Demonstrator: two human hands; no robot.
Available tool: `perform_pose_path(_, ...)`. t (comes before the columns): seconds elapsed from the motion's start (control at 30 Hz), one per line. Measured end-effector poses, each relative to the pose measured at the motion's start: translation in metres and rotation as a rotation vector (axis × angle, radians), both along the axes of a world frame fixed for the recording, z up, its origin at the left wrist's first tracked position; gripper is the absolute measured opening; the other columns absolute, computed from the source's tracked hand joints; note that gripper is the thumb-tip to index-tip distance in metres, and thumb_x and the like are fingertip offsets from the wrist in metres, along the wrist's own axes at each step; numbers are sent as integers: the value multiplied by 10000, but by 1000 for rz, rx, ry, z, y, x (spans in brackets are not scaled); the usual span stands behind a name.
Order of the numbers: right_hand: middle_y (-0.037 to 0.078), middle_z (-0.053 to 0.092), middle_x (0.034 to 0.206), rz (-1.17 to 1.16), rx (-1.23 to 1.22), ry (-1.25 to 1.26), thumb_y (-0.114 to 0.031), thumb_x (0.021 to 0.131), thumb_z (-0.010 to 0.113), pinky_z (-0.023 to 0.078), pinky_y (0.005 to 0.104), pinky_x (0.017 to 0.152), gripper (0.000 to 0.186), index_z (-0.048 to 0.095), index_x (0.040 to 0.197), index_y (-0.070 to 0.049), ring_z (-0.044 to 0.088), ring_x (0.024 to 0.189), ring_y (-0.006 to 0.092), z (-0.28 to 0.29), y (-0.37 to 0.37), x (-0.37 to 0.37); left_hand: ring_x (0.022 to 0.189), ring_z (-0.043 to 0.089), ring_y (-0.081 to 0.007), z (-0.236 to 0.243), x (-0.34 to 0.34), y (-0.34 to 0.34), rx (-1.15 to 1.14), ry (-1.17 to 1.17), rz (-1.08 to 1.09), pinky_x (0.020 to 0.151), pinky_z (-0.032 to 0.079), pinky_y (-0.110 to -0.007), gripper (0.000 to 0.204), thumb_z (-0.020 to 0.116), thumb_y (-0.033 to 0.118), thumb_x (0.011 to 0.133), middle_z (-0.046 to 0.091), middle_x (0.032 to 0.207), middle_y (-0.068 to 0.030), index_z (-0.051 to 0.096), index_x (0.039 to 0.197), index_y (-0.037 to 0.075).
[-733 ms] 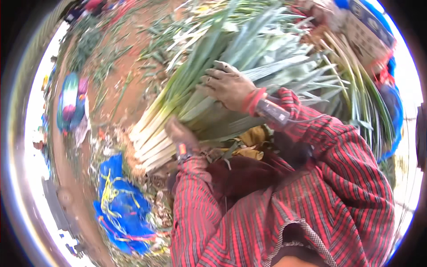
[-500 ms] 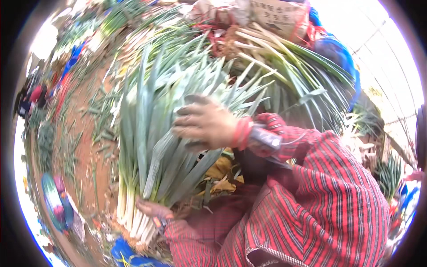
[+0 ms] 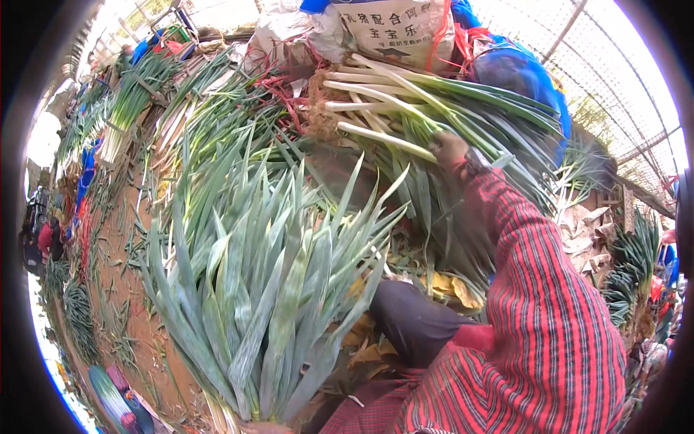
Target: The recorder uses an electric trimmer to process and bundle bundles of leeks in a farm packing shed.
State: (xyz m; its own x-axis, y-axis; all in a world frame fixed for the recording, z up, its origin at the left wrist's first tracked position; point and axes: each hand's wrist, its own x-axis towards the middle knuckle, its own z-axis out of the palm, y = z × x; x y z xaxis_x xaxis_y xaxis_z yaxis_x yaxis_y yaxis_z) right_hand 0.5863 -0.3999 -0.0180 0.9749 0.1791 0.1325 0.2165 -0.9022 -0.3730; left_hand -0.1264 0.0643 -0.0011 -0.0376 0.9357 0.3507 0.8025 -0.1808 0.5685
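A big bunch of green onions (image 3: 267, 289) fans its broad blue-green leaves toward the middle of the view, its pale stalks at the lower edge. My left hand (image 3: 266, 428) is at those stalks, gripping them, though the lower edge cuts most of it off. At the upper right lies a pile of loose green onions (image 3: 499, 108), white stalks and roots pointing left. My right hand (image 3: 450, 148) reaches into this pile, its fingers closed on a green onion stalk (image 3: 387, 139). It looks dark and a little blurred.
Printed white sacks (image 3: 394, 36) and a blue plastic sheet (image 3: 557, 101) stand behind the pile. More green onions (image 3: 137, 108) lie in rows at the far left. Leaf scraps litter the brown soil (image 3: 123, 249). My knee (image 3: 416, 318) is beside dry yellow leaves (image 3: 452, 288).
My right hand has left the leaves of the bunch and moved far right to the loose pile. The bunch and my left hand now appear lower in view, and its leaves spread wider.
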Motion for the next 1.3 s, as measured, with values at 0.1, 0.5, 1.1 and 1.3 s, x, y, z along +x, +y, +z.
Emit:
perform_pose_path(0.1,172,658,1296,-110,-165,-134,-344,861,725,489,434,1038,534,623,1351,-159,610,1216,367,4,20,50,1260,573,-325,6,3,1,-33,19,-1,1097,438,-433,458,366,273,1092,608,1387,-179,586,1383,-4)
perform_pose_path(0.5,113,704,1220,235,319,340,-146,826,722,504,348,985,602,584,1396,-13,670,1086,242,41,20,77,1276,551,-331,34,27,-18,-142,-276,25,1134,392,-411,532,325,341,1109,585,1378,-220,554,1385,-52)
perform_pose_path(1.1,96,692,1109,1156,-352,169,-107,851,634,457,332,1008,526,588,1362,8,616,1050,181,389,321,-199,981,666,-328,-50,19,18,657,-58,4,927,518,-457,206,628,2,904,720,999,-139,728,1079,40)
perform_pose_path(1.3,119,694,1157,1943,-545,223,-184,885,602,498,328,955,467,621,1273,76,629,1052,200,394,502,-356,1093,617,-341,12,13,-15,397,-129,-91,1112,416,-502,136,597,123,956,667,1072,-141,649,1064,59)
